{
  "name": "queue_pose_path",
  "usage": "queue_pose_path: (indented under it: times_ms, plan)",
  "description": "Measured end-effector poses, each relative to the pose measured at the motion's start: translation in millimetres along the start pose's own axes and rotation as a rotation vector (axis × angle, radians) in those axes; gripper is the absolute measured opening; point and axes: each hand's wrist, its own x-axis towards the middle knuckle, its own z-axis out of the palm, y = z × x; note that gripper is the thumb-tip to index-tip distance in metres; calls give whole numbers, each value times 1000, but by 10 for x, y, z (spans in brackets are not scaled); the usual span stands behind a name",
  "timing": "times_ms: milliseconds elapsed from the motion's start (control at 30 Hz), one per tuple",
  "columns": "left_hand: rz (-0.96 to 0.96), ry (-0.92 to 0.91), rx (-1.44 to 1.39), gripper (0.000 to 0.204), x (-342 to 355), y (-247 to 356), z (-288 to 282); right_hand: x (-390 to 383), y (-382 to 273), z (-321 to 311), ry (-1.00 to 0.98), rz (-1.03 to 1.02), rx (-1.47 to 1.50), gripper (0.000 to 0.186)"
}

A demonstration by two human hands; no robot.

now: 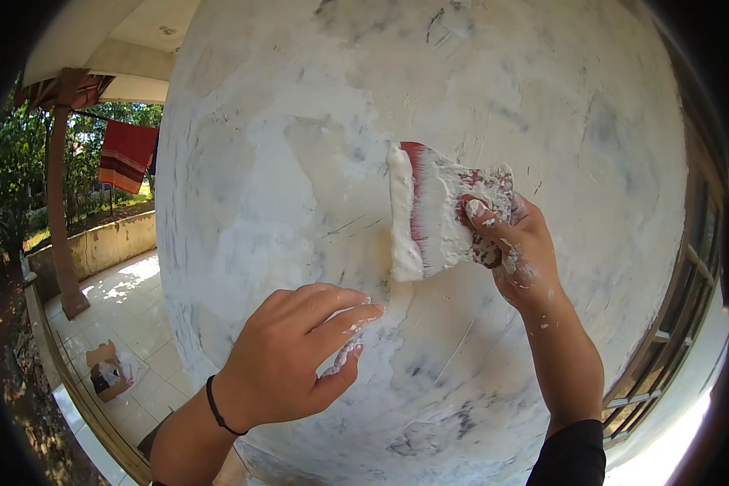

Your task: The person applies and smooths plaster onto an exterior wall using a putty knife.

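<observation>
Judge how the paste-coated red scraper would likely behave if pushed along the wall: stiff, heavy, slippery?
The scraper is probably fairly stiff, as its wide blade looks flat. It seems light, since the right grip alone holds it. It may be slippery, with white paste smeared over its handle.

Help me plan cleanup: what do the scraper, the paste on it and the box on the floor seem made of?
Scraper: probably plastic; its bare red strip looks smooth. Paste: perhaps filler, wet and creamy, as its thick, soft ridge suggests. Box: likely cardboard, matte brown with flaps; too small to be sure.
</observation>
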Motion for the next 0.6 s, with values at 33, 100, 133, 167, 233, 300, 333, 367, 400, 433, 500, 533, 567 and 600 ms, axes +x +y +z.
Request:
queue_pose_path:
  times_ms: [33, 100, 133, 167, 233, 300, 333, 367, 400, 433, 500, 533, 567, 600]
  plan:
    - [13, 15, 13, 36, 16, -15, -28, 22, -43, 53, -10, -11, 2, 23]
    - [35, 32, 19, 36, 58, -98, -52, 79, -95, 145, -84, -13, -83, 23]
    - [50, 50, 17, 35, 83, -170, -46, 125, -97, 176, -83, -12, -102, 22]
    - [66, 67, 12, 35, 105, -246, -52, 171, -119, 220, -75, -16, -110, 22]
    - [101, 87, 1, 35, 142, -386, -97, 267, -218, 351, -82, -44, -226, 23]
    - [139, 107, -10, 35, 178, -529, -175, 400, -331, 517, -79, -104, -285, 21]
    - [148, 111, -13, 35, 181, -611, -229, 491, -375, 615, -86, -155, -335, 20]
    - [154, 114, -16, 35, 177, -697, -290, 608, -425, 708, -81, -158, -342, 20]
    - [169, 119, -24, 35, 174, -776, -351, 723, -498, 781, -84, -209, -476, 21]
    - [173, 134, -24, 34, 157, -853, -422, 831, -567, 879, -90, -258, -609, 22]
    - [181, 153, -30, 34, 119, -1008, -577, 1029, -712, 1110, -41, -322, -849, 24]
    - [182, 160, -26, 34, 100, -1091, -658, 1100, -772, 1223, 4, -376, -1081, 26]
    - [184, 168, -22, 33, 84, -1175, -735, 1131, -840, 1360, 10, -373, -1092, 26]
    - [190, 170, -34, 33, 69, -1270, -815, 1151, -905, 1526, 55, -426, -1243, 28]
